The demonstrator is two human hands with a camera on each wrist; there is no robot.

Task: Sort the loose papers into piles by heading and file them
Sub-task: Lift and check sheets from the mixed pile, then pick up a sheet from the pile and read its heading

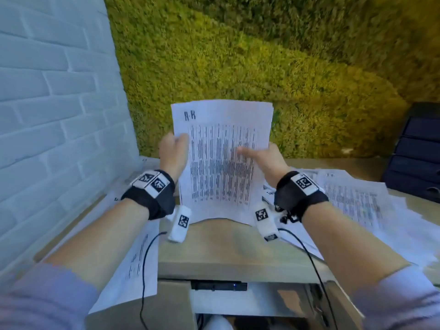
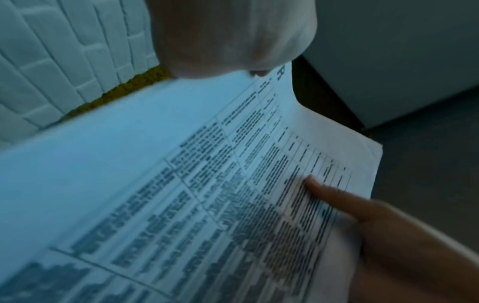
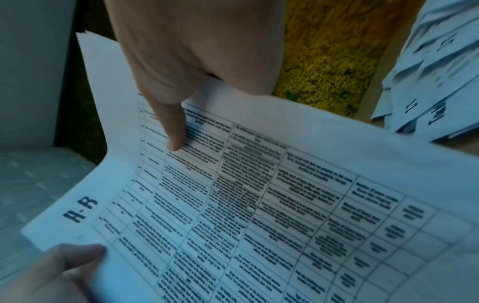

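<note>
while upright between both hands, paper sheaf [image 1: 221, 160] pinched by left grip [image 1: 172, 153], right grip [image 1: 266, 160]

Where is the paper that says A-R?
In the head view, the A-R paper is mid-frame, held upright above the desk between the left hand and right hand.

A sheaf of papers [image 1: 221, 160] stands upright over the counter [image 1: 228, 248], between loose sheets [image 1: 357, 201] at right and one sheet [image 1: 133, 265] at left; drawers [image 1: 419, 158] stand far right.
</note>
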